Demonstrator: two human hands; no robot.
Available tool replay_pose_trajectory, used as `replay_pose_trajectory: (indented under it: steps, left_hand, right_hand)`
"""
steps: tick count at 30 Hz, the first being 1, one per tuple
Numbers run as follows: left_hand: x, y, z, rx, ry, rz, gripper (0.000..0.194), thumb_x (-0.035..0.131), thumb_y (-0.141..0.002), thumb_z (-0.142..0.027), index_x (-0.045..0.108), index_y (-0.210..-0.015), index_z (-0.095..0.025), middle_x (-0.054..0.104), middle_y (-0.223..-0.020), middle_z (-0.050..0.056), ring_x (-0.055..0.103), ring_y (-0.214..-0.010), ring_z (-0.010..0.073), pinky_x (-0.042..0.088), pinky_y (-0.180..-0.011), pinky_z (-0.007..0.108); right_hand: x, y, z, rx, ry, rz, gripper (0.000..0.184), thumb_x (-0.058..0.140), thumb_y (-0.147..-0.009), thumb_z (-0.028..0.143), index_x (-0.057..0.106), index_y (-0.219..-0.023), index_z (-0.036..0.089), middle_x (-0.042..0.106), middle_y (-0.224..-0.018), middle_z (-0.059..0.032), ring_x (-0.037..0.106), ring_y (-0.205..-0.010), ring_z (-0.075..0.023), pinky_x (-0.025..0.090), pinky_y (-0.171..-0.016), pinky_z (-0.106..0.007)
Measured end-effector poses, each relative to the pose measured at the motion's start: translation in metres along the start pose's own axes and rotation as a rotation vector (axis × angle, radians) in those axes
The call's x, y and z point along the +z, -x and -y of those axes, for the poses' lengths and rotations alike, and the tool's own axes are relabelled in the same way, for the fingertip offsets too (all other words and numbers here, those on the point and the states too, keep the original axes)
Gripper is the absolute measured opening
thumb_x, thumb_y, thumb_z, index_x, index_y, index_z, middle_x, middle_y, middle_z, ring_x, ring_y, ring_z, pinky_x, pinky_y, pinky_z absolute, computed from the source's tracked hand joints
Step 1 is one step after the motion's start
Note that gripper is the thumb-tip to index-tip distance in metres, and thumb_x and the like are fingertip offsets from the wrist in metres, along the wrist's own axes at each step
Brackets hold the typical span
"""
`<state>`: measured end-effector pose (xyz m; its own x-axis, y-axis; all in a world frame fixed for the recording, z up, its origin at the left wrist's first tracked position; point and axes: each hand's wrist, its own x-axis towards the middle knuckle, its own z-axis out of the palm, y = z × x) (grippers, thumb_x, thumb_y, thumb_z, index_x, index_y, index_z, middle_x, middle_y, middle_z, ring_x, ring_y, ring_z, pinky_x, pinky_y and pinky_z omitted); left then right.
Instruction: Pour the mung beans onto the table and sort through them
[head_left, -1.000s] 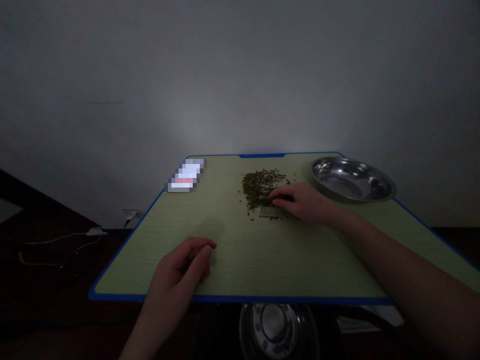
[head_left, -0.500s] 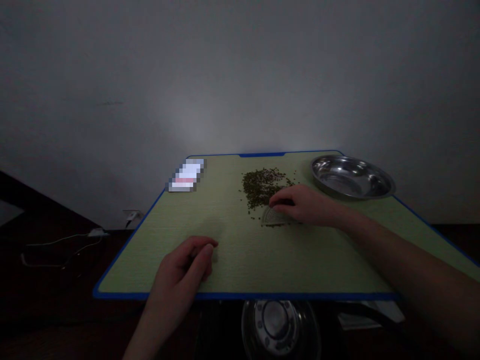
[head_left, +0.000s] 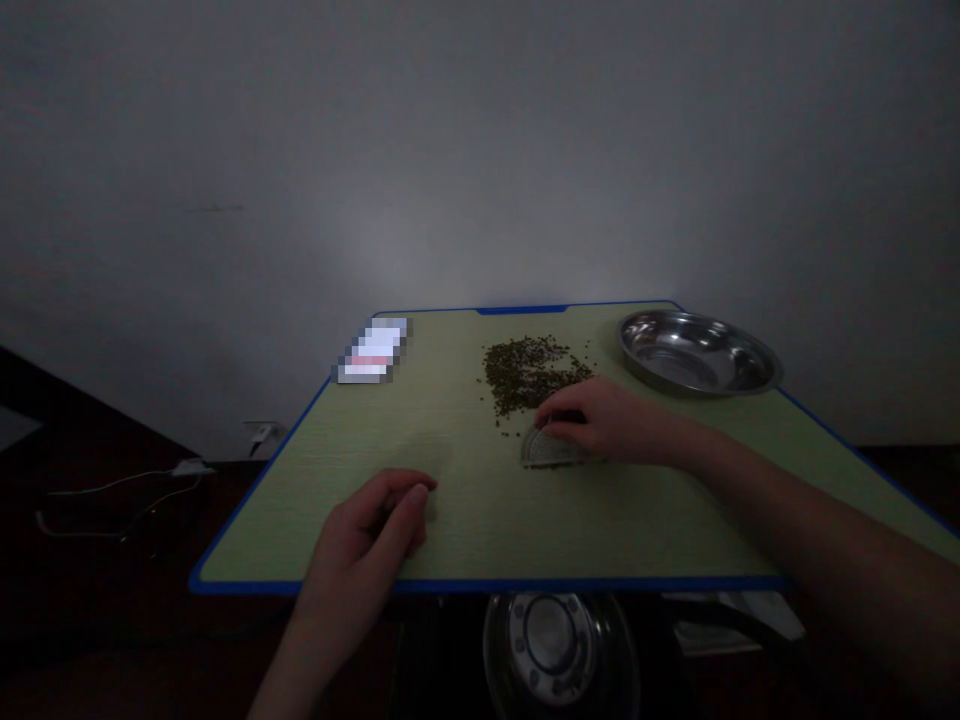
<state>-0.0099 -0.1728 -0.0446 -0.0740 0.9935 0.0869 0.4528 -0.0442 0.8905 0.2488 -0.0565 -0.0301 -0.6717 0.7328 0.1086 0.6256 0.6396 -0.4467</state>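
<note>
My right hand (head_left: 600, 420) grips a clear protractor (head_left: 550, 447) between thumb and fingers, its straight edge toward me and low on the table. A few small beans lie along that edge. Just beyond the hand spreads a loose pile of small dark green beans (head_left: 517, 372), which look like mung beans, with some strays around it. Near the front edge, my left hand (head_left: 375, 525) rests on the green tabletop (head_left: 480, 530), fingers curled in and thumb against the index finger. Nothing shows in it.
A shallow steel basin (head_left: 697, 355) stands at the back right of the blue-edged table. At the back left lies a phone (head_left: 373, 350) with a blurred screen. Below the front edge is another round metal vessel (head_left: 555, 650). Cables and a plug (head_left: 262, 435) are at left.
My right hand has drawn the protractor a little toward me, away from the bean pile, with a few beans along its edge. My left hand has stayed in place.
</note>
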Motion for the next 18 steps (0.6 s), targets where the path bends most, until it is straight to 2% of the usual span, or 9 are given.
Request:
replay_pose_trajectory:
  steps: [9, 18]
  left_hand:
    - [0.001, -0.001, 0.001, 0.018, -0.016, -0.007, 0.027, 0.051, -0.085, -0.04, 0.062, -0.086, -0.016, 0.048, -0.052, -0.005, 0.045, -0.048, 0.0108, 0.033, -0.044, 0.022]
    - [0.001, 0.0, 0.001, 0.013, 0.014, -0.01, 0.024, 0.052, -0.085, -0.038, 0.063, -0.087, -0.016, 0.049, -0.054, -0.005, 0.046, -0.05, 0.0102, 0.035, -0.046, 0.021]
  right_hand:
    - [0.001, 0.006, 0.011, -0.006, -0.034, 0.032, 0.019, 0.054, -0.086, 0.02, 0.072, -0.092, 0.019, 0.072, -0.083, -0.0023, 0.061, -0.071, -0.0144, 0.042, -0.065, -0.026]
    - [0.003, 0.011, 0.017, -0.056, -0.041, 0.049, 0.018, 0.055, -0.086, 0.018, 0.071, -0.093, 0.015, 0.069, -0.088, -0.0066, 0.06, -0.079, -0.0161, 0.043, -0.072, -0.027]
